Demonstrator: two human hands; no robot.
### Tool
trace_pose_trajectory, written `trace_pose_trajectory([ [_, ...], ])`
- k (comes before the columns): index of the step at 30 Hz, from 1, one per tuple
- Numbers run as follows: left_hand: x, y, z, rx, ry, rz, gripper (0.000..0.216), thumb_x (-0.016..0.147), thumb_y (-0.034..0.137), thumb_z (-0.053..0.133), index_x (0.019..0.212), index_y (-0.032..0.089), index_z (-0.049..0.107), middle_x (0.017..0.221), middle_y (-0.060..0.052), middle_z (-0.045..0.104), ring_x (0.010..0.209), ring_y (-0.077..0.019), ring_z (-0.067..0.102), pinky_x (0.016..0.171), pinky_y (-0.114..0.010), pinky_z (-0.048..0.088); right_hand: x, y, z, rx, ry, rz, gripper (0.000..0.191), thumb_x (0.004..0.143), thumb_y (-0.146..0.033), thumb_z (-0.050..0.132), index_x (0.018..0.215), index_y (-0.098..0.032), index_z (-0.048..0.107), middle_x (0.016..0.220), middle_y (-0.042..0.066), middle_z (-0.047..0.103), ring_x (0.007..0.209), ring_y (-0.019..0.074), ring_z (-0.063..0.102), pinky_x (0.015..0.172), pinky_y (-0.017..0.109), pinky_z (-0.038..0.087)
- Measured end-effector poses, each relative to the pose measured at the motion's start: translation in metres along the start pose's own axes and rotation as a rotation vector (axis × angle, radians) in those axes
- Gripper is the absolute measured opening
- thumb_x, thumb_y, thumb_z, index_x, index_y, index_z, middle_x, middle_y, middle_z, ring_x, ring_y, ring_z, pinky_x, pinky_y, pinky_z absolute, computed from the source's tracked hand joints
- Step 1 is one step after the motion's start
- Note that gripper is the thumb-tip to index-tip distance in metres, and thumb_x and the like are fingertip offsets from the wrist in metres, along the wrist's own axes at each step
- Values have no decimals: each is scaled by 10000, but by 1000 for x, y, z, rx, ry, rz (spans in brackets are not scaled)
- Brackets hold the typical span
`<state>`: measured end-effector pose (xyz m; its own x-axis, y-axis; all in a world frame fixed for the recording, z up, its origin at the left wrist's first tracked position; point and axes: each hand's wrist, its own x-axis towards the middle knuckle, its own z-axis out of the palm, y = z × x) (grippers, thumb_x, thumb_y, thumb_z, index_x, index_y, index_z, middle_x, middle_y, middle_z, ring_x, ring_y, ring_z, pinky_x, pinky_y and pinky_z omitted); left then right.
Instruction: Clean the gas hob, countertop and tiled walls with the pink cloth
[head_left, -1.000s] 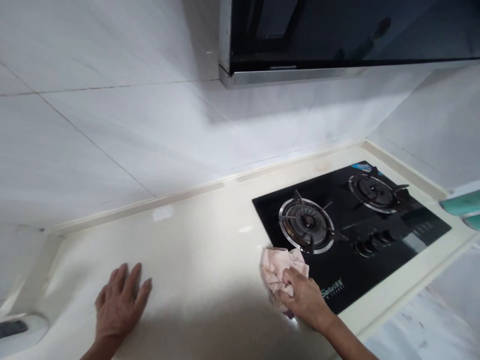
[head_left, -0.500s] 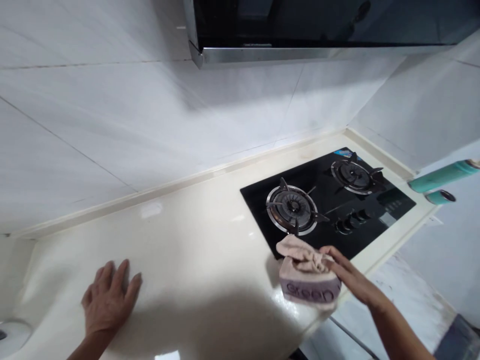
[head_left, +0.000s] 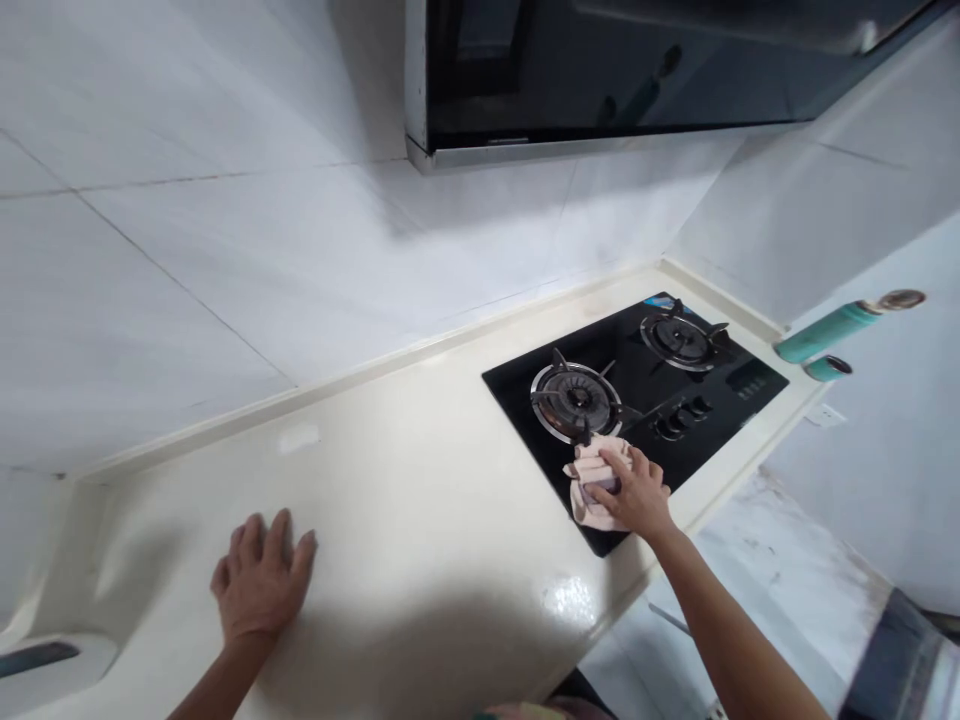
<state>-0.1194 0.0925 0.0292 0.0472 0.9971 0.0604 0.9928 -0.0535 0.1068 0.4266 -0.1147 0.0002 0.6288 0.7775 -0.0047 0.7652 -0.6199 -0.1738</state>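
the person's right hand holds a pink cloth against the stove; the left hand rests palm down on the counter, fingers spread.

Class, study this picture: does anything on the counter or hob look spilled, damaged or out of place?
Nothing stands out. No spill or break shows on the counter or hob; the counter's pale patches look like reflected light. The cloth is in the right hand, at the hob's near corner.
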Motion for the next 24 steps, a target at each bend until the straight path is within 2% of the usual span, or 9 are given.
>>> trace_pose_trajectory([
  [3, 1, -1, 3, 9, 14, 2, 744, 1037, 581, 219, 1570, 134, 486, 1708, -250, 311, 1627, -399, 214, 1290, -595, 211, 2, -12, -7, -10, 61, 72, 579, 927, -625, 670, 1405, -298, 663, 1489, 172, 484, 1253, 406, 493, 932, 545, 497],
  [6, 2, -4, 6, 16, 6, 11, 745, 1038, 585, 213, 1577, 146, 479, 1711, -250, 302, 1631, -397, 206, 1286, -592, 215, -18, -34, -5, -27, 148, 79, 489, 956, -583, 642, 1285, -228, 714, 1381, 179, 542, 1184, 382, 499, 882, 483, 467],
  [10, 3, -8, 11, 29, 12, 33, 729, 1048, 568, 212, 1586, 147, 469, 1704, -261, 307, 1631, -403, 199, 1275, -601, 228, -68, -81, 10, 4, 209, -62, 390, 938, -530, 667, 1177, -227, 724, 1298, 157, 591, 1116, 360, 493, 871, 473, 429],
  [13, 4, -9, 17, 45, 63, 50, 688, 1054, 526, 250, 1579, 146, 481, 1703, -257, 319, 1631, -392, 199, 1270, -597, 240, -102, -118, 22, 109, 222, -190, 316, 914, -464, 689, 1121, -228, 718, 1286, 147, 616, 1098, 350, 496, 889, 485, 429],
  [16, 2, -10, 25, 63, 130, 59, 652, 1053, 481, 304, 1565, 134, 512, 1696, -262, 346, 1623, -393, 231, 1265, -595, 253, -125, -151, 34, 304, 199, -310, 273, 888, -429, 691, 1086, -243, 712, 1266, 126, 640, 1100, 338, 527, 908, 493, 458],
  [20, 2, -21, 40, 85, 223, 102, 617, 1036, 419, 360, 1499, 88, 598, 1634, -284, 457, 1567, -442, 352, 1222, -627, 318, -140, -183, 52, 685, 137, -443, 306, 901, -489, 664, 1111, -276, 725, 1235, 94, 685, 1082, 320, 618, 929, 510, 533],
  [22, 8, -30, 51, 84, 296, 197, 566, 1031, 364, 359, 1442, 122, 664, 1605, -244, 522, 1531, -421, 423, 1201, -606, 357, -137, -194, 56, 917, 64, -455, 315, 894, -532, 680, 1092, -294, 741, 1181, 82, 721, 1065, 319, 667, 946, 510, 568],
  [24, 19, -36, 60, 79, 373, 339, 512, 1020, 321, 381, 1391, 210, 716, 1565, -172, 593, 1475, -374, 509, 1160, -552, 415, -127, -204, 52, 1164, -68, -377, 316, 874, -580, 712, 1048, -320, 752, 1087, 69, 749, 1026, 335, 709, 898, 500, 609],
])
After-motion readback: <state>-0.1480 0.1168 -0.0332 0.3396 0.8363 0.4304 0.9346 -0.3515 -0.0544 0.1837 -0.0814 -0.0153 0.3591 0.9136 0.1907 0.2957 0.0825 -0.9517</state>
